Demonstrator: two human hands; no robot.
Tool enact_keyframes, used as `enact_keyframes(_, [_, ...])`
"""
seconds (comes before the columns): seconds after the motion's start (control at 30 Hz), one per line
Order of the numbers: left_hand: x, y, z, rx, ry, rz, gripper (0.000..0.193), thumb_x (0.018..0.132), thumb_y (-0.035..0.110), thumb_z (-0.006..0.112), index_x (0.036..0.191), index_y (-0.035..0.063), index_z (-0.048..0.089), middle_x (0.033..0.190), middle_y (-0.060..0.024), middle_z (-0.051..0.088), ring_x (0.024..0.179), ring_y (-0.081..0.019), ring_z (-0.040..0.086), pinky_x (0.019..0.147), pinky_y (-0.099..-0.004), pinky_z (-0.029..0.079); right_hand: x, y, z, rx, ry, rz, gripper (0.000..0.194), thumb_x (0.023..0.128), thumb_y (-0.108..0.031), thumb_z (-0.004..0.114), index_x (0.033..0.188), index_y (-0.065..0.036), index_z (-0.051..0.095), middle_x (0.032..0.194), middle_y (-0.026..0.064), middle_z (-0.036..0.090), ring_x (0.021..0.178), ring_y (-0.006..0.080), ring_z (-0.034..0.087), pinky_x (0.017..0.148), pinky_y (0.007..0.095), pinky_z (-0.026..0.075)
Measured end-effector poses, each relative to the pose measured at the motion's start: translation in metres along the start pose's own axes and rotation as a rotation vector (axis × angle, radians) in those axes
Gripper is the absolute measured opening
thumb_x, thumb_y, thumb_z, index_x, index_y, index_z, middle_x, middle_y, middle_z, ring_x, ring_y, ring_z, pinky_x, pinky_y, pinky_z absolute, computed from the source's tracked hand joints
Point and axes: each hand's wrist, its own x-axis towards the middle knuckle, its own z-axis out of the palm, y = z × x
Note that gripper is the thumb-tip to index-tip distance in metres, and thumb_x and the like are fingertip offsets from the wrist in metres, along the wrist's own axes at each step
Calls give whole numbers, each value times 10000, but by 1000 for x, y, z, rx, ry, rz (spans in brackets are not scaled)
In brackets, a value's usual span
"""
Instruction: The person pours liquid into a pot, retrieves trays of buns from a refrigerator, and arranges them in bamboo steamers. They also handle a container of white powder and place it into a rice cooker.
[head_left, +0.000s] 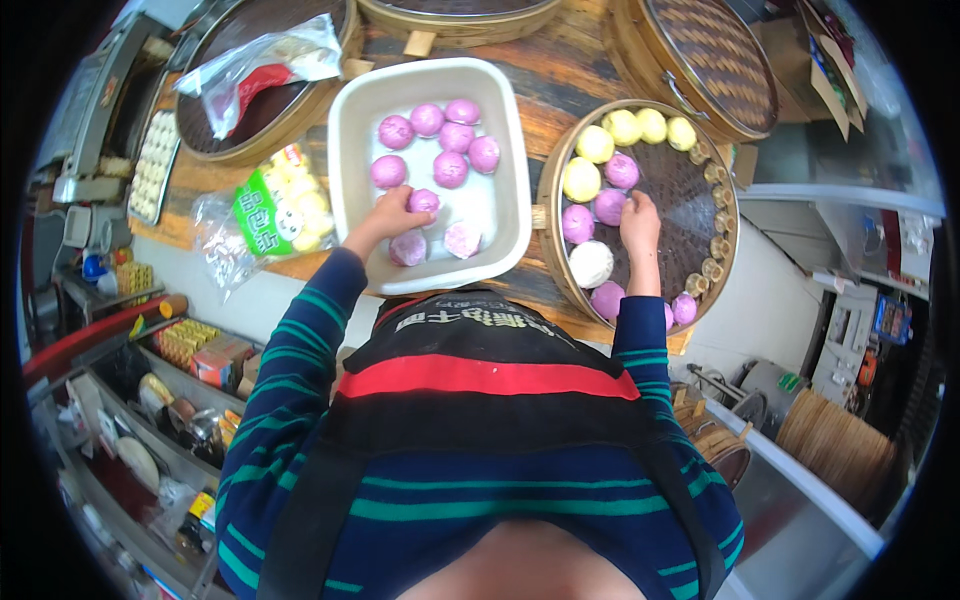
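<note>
My left hand (391, 215) grips a purple bun (424, 202) inside a cream plastic tub (517, 157). Around it in the tub lie several more purple buns (450, 169), and two nearest me show paler, rough faces. Over the round bamboo steamer (552, 180) on the right, my right hand (640, 225) has its fingers against the right side of a purple bun (610, 206); whether they grip it is hidden. Along the steamer's left side sit several yellow buns (582, 179), other purple buns (577, 224) and one white bun (591, 264). Small translucent-looking dumplings (721, 196) line its right edge.
Left of the tub lies a printed plastic bag of yellow buns (300, 202). Another plastic bag (262, 75) rests on a steamer (225, 154) behind it. A lidded steamer (705, 67) stands back right. A tray of small pale pieces (155, 165) is far left on the wooden table (555, 112).
</note>
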Motion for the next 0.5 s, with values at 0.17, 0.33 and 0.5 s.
enact_keyframes(0.17, [0,-7,2,69,25,7,706,618,530,697,1075,13,548,1079,-258,530,1029,-391,508,881,-433,413,-51,-123,45,428,-417,-440,305,836,-207,538,1060,-8,593,990,197,631,926,308,614,824,357,469])
enact_keyframes(0.33, [2,-6,0,65,55,-63,710,613,518,704,1079,6,543,1066,-247,540,1010,-375,519,867,-422,419,-102,-179,125,-526,-869,-622,484,761,-284,619,1183,-83,494,1169,171,510,1092,320,511,873,397,456])
enact_keyframes(0.5, [4,-4,-2,-178,26,-108,659,629,415,744,1079,-15,528,953,-166,603,861,-255,594,736,-353,479,-105,-166,117,-378,-814,-640,555,732,-286,649,1209,-77,459,1144,197,496,1037,308,541,876,404,450])
